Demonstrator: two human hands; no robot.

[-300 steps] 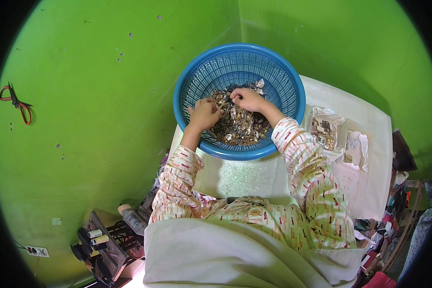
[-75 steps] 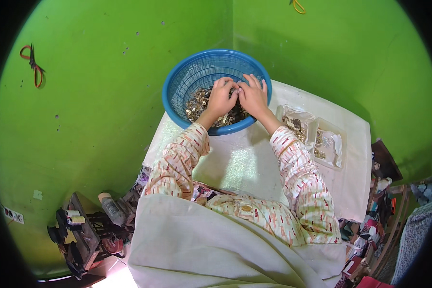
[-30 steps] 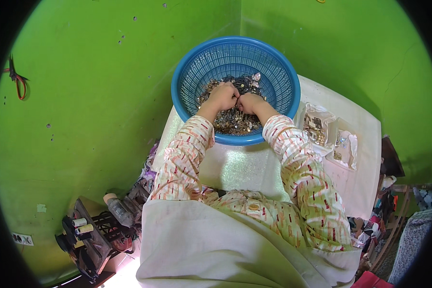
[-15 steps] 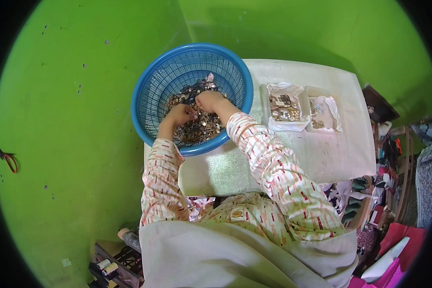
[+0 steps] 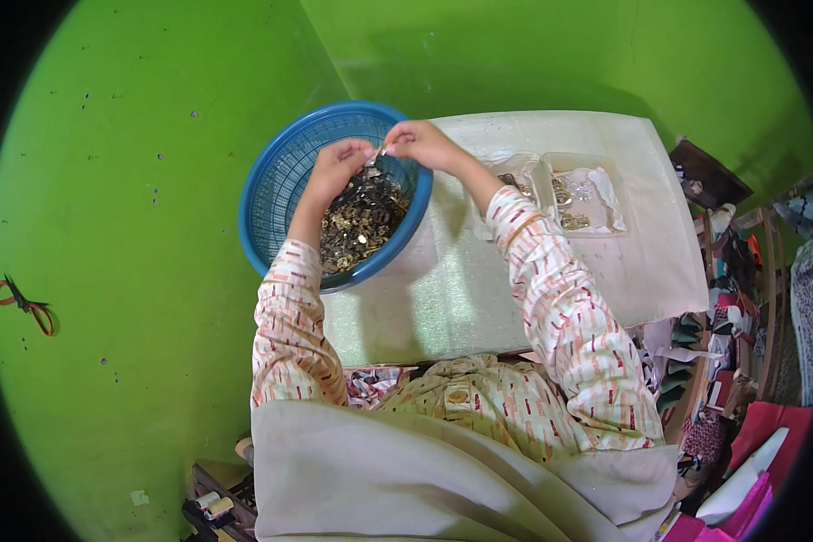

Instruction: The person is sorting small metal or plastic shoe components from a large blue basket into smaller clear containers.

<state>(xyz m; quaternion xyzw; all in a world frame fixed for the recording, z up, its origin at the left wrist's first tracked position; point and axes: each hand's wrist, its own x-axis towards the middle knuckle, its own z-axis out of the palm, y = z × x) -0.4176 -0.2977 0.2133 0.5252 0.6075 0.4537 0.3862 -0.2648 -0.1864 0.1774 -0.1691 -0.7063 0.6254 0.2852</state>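
Fingers (image 5: 359, 146) of the left hand (image 5: 335, 166) pinch nearly closed above the basket (image 5: 245, 212) of bits (image 5: 361, 221); from their tips, near the one o'clock rim, a shiny piece (image 5: 378, 156) reaches the right hand (image 5: 422, 144), its fingers likewise pinched on it. Two boxes (image 5: 546, 185) stand at three o'clock from the basket.

Red-handled scissors (image 5: 27, 306) hang on the green wall (image 5: 154, 262), left of the worktop (image 5: 461, 298). Two thread spools (image 5: 217, 508) sit beyond its near left corner. A dark brown panel (image 5: 714, 176) lies just off its far right corner; cloth scraps (image 5: 724, 312) and red fabric (image 5: 768, 432) crowd past its near right corner.
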